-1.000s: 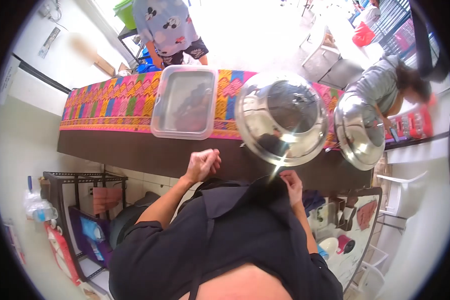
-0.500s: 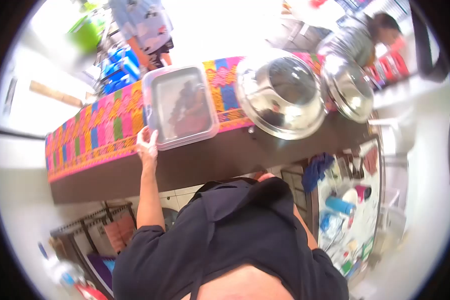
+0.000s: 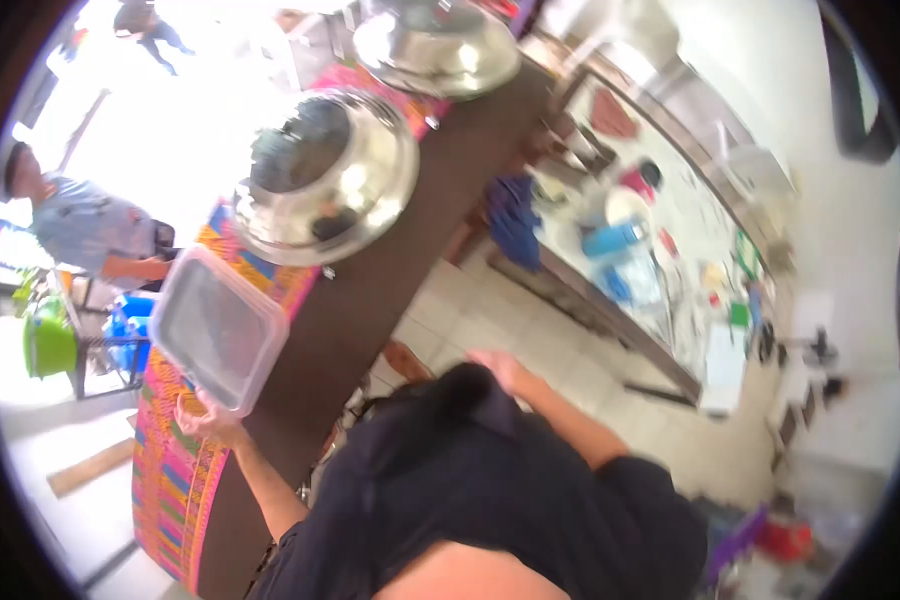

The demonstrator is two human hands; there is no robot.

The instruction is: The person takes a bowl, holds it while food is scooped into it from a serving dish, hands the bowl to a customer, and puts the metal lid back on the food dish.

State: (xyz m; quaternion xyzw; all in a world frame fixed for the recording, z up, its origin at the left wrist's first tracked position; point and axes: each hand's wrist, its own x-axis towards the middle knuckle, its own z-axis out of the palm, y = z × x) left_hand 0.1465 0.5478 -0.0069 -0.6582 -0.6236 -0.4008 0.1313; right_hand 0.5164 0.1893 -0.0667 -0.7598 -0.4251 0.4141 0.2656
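Observation:
My left hand [image 3: 205, 418] is at the near corner of a clear rectangular plastic container [image 3: 220, 328], its thumb side against the rim and its fingers apart. The container sits on the brown table [image 3: 365, 245], partly over a colourful patterned cloth [image 3: 175, 490]. Somewhat blurred, my right hand [image 3: 495, 370] hangs in front of my dark apron, away from the table. Its fingers look loosely stretched, and nothing shows in them. Beyond the container stands a shiny round metal lid [image 3: 370, 190] with a window, and farther along a second metal lid [image 3: 450, 60].
To the right, a low table [image 3: 660, 290] holds a blue bottle [image 3: 613, 238], a dark blue cloth [image 3: 513, 220] and several small items. Tiled floor [image 3: 460, 310] lies between the tables. A person in a light blue shirt [image 3: 95, 225] stands across the table near a green bin [image 3: 50, 338].
My view has swung to the right, so the table now runs diagonally. My right hand has come into sight. My left hand stays at the container's corner.

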